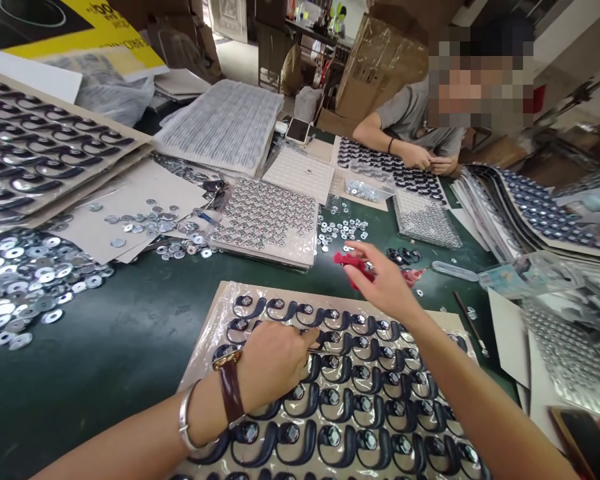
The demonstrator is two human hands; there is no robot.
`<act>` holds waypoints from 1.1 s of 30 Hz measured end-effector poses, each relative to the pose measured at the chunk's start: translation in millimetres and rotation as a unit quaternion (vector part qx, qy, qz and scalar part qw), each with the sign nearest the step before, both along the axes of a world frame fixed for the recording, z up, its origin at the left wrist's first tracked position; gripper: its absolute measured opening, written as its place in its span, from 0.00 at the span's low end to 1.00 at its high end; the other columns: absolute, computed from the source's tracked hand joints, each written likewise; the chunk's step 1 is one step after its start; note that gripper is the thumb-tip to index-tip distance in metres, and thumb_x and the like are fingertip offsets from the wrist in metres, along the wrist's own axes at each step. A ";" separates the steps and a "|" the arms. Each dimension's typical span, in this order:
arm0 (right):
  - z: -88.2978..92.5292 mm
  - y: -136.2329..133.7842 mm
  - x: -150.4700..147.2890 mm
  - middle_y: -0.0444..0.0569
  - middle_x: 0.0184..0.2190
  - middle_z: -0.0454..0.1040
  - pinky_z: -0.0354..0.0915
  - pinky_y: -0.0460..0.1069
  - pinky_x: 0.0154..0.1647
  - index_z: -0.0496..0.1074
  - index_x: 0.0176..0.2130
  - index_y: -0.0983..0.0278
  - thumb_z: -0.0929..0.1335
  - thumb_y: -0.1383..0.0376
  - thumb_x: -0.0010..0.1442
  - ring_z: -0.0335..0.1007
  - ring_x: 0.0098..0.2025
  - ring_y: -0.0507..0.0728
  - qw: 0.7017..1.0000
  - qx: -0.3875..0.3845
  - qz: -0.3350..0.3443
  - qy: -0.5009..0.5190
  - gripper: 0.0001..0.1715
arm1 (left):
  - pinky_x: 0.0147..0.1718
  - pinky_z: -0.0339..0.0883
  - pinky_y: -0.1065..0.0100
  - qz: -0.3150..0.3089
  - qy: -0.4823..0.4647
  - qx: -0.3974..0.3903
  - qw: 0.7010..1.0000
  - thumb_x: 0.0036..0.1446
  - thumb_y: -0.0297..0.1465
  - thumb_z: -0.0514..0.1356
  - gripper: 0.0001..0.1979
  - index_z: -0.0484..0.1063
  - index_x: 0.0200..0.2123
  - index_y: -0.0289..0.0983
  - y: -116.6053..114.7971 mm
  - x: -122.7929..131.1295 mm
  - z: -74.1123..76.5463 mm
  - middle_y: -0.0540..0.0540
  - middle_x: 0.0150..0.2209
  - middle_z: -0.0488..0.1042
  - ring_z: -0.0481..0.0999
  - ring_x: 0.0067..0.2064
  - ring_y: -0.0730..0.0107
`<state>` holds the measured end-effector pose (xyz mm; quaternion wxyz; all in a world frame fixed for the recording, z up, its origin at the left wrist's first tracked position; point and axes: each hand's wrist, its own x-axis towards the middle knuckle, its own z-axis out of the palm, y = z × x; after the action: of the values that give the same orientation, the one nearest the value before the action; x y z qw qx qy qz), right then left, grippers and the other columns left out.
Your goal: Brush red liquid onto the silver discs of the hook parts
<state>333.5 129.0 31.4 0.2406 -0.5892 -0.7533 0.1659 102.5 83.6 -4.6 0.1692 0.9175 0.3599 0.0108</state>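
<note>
A card sheet under clear film (205,347) lies in front of me, bearing rows of black curved pieces (333,437) with shiny round faceted stones. My left hand (275,357), wearing a watch and bangle, is low over the upper rows. Its fingers are closed around what looks like a thin metal tool (325,351), mostly hidden by the hand. Beyond the sheet's far edge, my right hand (380,280) is closed around a red object (354,261). Part of that object shows on both sides of the hand; its exact kind is unclear.
Loose metal washers (20,287) are heaped at left. A film-covered tray of round stones (267,213) stands ahead. Stacked cards of black pieces (45,147) rise at far left. A co-worker's hands (427,160) are over another sheet. A thin stick (470,323) lies at right.
</note>
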 end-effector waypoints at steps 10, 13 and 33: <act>-17.7 -12.5 13.4 0.66 0.56 0.65 0.45 0.67 0.61 0.62 0.56 0.77 0.62 0.77 0.51 0.54 0.61 0.68 0.914 0.060 0.024 -0.400 0.31 | 0.30 0.65 0.64 0.036 -0.055 -0.077 0.995 0.61 0.32 0.49 0.14 0.70 0.46 0.41 14.7 0.7 1.8 0.44 0.28 0.77 0.78 0.32 0.58; -28.2 -13.8 27.7 0.62 0.49 0.71 0.41 0.70 0.61 0.68 0.51 0.72 0.59 0.78 0.55 0.58 0.58 0.68 0.893 0.081 0.003 -0.443 0.25 | 0.32 0.65 0.65 0.050 -0.084 -0.108 0.989 0.62 0.33 0.49 0.13 0.68 0.47 0.42 17.0 -0.9 6.3 0.45 0.30 0.77 0.77 0.33 0.60; 21.8 -59.0 -0.2 0.46 0.37 0.72 0.55 0.56 0.52 0.75 0.36 0.56 0.72 0.63 0.52 0.64 0.44 0.57 0.732 0.600 0.080 -0.313 0.08 | 0.26 0.53 0.74 0.137 -0.341 -0.189 0.910 0.62 0.43 0.49 0.17 0.69 0.37 0.38 37.7 -47.5 42.6 0.52 0.25 0.67 0.63 0.27 0.73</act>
<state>333.4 69.9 53.2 0.2811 -0.2781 -0.7731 -0.4959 55.0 121.3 38.0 0.4490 0.7504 0.3975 0.2780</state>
